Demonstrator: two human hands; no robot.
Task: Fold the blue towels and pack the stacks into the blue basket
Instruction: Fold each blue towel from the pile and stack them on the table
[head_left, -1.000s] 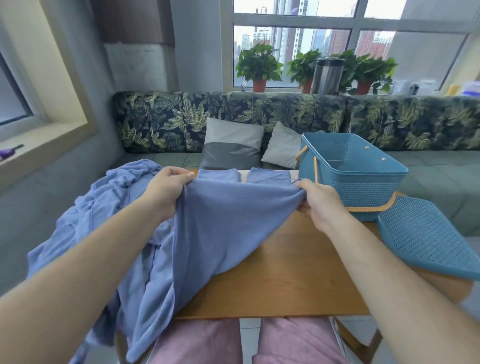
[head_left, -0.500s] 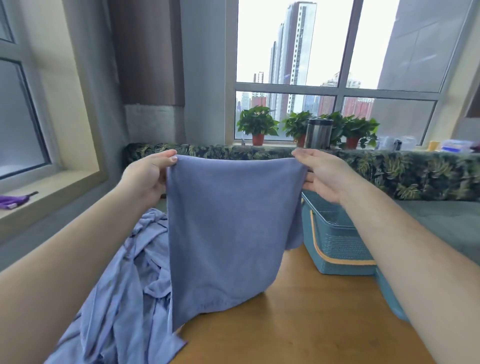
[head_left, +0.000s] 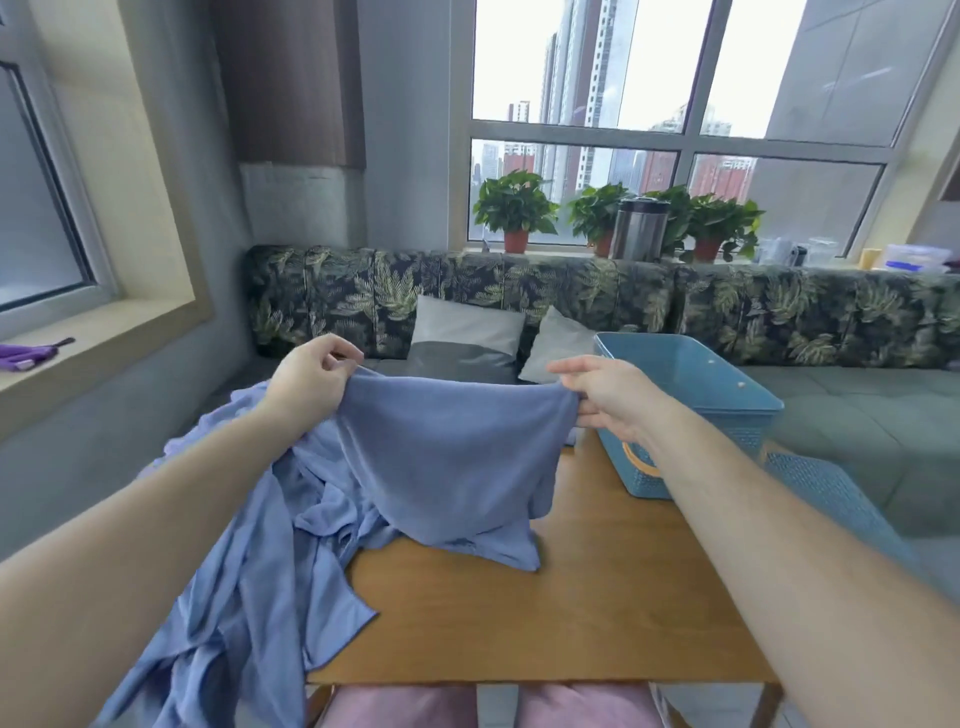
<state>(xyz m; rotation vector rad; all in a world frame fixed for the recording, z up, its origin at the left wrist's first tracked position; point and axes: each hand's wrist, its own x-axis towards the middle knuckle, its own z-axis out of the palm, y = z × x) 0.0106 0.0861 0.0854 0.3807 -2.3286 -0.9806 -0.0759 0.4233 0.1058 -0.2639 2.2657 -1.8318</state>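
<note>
One blue towel (head_left: 447, 457) hangs slack, its hem crumpled on the worktop (head_left: 571, 613) — the left hand (head_left: 306, 379) and right hand (head_left: 613, 400) each pinch a top corner in their fingers (head_left: 343, 357). A tangled heap of towels (head_left: 249, 597) — too jumbled to count — spills over the left edge; one blue basket (head_left: 691, 395) stands at the far right corner.

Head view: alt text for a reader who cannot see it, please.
The left hand and the right hand pinch the top corners of a blue towel, held up over a wooden table. A heap of unfolded towels lies on the left, an open blue basket stands on the right.
</note>
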